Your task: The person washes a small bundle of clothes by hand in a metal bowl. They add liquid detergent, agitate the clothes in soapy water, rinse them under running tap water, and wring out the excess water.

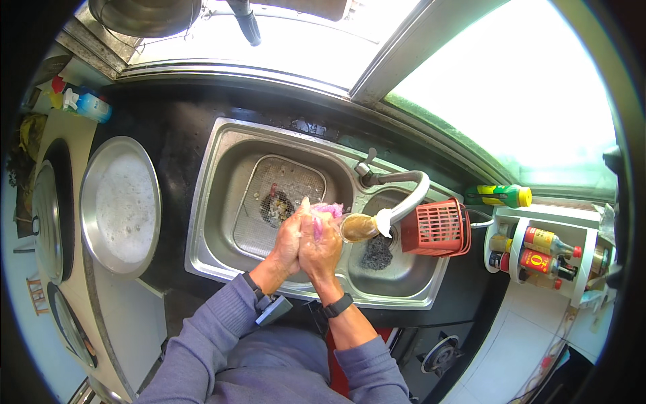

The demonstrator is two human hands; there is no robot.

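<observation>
Both hands are pressed together above the divider of a stainless steel double sink [209, 202], closed around a wet pink cloth [328, 209]. My left hand [290, 237] is on the left side of the bundle, and my right hand [321, 247] wraps it from the right. Most of the cloth is hidden by the fingers. Just right of them hangs the faucet's curved spout [418, 194], with a brownish filter bag [359, 227] tied to its end. Below my hands to the left, a wire mesh basket [242, 222] with food scraps [277, 209] lies in the larger basin.
A dark scouring pad [377, 253] lies in the small basin, beside a red plastic basket [429, 230]. Left of the sink stands a wide metal basin [121, 207]. At right are a green bottle [497, 196], a rack of bottles [525, 252] and a gas burner [441, 355].
</observation>
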